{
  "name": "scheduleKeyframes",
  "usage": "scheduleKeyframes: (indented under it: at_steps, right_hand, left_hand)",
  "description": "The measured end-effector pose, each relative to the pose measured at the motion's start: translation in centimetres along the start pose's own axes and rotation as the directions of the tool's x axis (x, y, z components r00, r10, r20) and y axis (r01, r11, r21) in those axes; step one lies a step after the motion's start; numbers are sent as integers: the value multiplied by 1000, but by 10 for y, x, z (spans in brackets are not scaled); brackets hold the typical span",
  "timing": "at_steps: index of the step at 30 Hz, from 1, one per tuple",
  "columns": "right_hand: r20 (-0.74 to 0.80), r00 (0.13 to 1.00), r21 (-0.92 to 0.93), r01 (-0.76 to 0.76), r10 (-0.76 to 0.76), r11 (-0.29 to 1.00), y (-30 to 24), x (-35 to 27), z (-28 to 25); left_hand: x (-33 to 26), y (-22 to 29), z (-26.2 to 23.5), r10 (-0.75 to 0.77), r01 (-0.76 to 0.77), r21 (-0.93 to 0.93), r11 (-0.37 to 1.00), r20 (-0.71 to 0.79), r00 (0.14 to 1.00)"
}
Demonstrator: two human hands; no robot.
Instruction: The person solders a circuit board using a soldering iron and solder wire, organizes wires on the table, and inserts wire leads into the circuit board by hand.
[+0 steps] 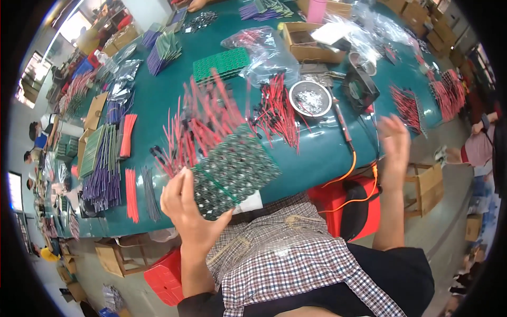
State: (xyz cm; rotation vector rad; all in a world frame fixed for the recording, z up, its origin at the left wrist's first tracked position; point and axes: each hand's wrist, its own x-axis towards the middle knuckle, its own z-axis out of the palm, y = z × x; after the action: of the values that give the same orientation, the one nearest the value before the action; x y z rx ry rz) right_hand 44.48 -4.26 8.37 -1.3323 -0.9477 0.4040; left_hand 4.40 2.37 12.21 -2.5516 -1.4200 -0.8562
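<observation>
My left hand (186,203) grips the lower left edge of a green circuit board panel (240,164), thumb below and fingers along the side. The panel is tilted, and its near face is dense with small dark and silvery spots. Red wires (203,116) stick out beyond its far edge, some smeared by motion. Raised at the right, my right hand (395,142) holds nothing; its fingers are slightly blurred but apart. Nearest to it are a black fan-like device (360,90) and a soldering iron (342,120) with an orange cable.
A metal bowl (310,99) of small shiny bits stands beside a pile of red wires (280,108). Stacked green panels (221,64), a clear plastic bag (269,50) and a cardboard box (311,43) lie farther back. Purple wire bundles (105,177) are at the left.
</observation>
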Motion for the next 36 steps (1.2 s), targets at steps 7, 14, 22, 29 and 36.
scheduleKeyframes:
  at_steps: [7,14,22,29,36]
  right_hand:
    - [619,785,367,-310,19,877,-46,-46,90]
    - [-90,971,501,-148,222,853,-17,-38,36]
    - [-588,806,295,140,64,945,37,133,-137]
    - [-523,842,65,-114,131,991,83,159,-93]
    - [332,943,-326,110,5,939,24,15,152]
  left_hand:
    - [9,46,18,224,-216,-106,971,73,972]
    - [-3,37,28,279,-257,-197,946,93,956]
    - [-84,-45,60,-81,112,-44,993,444,892]
    - [-91,-59,71,-22,31,-19,999,375,927]
    - [-103,-74,76,84,-67,-69,995,286,955]
